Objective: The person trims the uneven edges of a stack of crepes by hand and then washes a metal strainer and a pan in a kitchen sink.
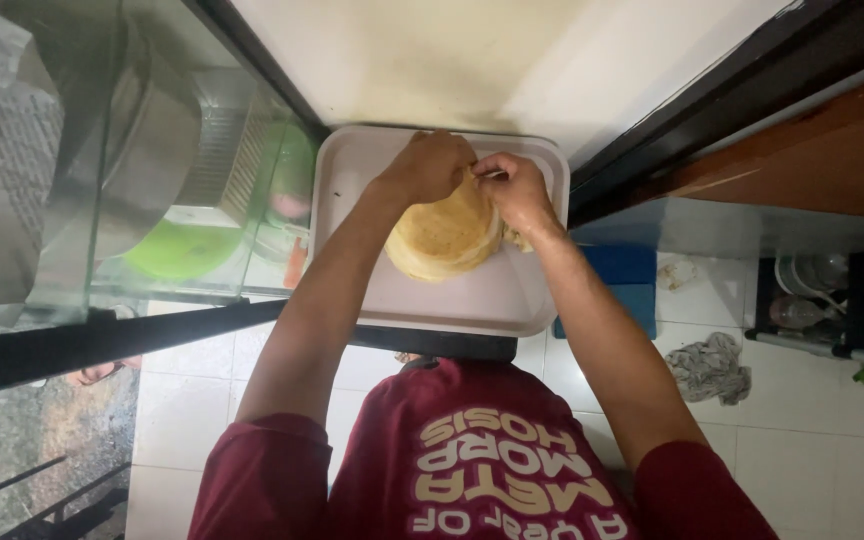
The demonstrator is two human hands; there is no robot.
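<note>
A stack of round flatbreads (444, 240) lies on a white tray (472, 300), directly under and just nearer the body than both hands. The left hand (430, 166) is curled over the far edge of the stack, fingers bent down onto the top flatbread. The right hand (518, 190) sits just beside it, touching the stack's far right edge, its fingertips pinched narrowly on the rim of the top flatbread, which is lifted slightly there. The two hands nearly meet above the far side of the stack. A small pale scrap (520, 240) lies on the tray just below the right hand; what it is cannot be told.

Left of the left hand, behind glass, stand a green plate (180, 250) and metal containers (152, 140). Right of the right forearm, a crumpled grey cloth (710, 366) lies on the white tiled floor (812, 450).
</note>
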